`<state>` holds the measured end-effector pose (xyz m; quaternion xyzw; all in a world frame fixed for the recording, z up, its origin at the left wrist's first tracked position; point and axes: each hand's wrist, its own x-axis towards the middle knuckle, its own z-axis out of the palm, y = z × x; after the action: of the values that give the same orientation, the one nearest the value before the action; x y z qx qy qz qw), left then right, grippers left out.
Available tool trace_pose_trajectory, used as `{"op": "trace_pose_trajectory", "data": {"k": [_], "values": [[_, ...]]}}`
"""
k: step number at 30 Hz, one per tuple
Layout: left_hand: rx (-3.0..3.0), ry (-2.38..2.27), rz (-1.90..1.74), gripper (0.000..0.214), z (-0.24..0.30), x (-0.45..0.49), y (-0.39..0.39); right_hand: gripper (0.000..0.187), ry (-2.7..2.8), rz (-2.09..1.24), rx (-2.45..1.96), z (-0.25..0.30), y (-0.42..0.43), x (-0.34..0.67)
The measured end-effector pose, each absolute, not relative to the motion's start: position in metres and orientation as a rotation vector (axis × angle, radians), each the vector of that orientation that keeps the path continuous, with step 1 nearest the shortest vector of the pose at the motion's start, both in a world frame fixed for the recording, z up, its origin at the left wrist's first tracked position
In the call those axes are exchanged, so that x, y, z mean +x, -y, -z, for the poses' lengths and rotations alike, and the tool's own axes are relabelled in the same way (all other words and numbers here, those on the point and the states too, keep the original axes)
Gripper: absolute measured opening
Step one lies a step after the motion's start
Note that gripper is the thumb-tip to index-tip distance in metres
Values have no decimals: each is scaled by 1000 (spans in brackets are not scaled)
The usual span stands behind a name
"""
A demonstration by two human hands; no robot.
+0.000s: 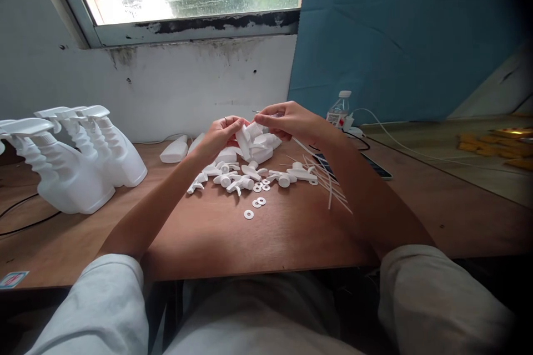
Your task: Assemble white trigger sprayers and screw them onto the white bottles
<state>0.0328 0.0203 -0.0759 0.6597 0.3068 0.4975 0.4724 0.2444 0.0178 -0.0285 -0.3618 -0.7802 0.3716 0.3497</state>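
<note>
My left hand is closed on a white plastic spray head, held up over the heap of parts. Close beside it, my right hand pinches a thin pale tube, whose length trails below the palm. A short narrow tip sticks out past the right fingertips, near the spray head; I cannot tell whether they touch. Below both hands lie several loose white spray heads and several flat white washers. More thin tubes are scattered by my right forearm.
Assembled white spray bottles stand in a group at the left. White bottles lie behind the parts. A clear plastic bottle, a dark flat device and cables are at the back right. The wooden table ends just before my body.
</note>
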Motion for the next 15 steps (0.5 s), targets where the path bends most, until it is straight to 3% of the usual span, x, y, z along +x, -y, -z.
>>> {"op": "trace_pose_trajectory", "data": {"k": [8,15], "values": [[991,-579,-810,20,140,47,19,30,1538,-1165,-1157,70,-69,312],[890,-588,-739,34,185,45,36,8,1377,-798,-1429,124,-100,347]]}}
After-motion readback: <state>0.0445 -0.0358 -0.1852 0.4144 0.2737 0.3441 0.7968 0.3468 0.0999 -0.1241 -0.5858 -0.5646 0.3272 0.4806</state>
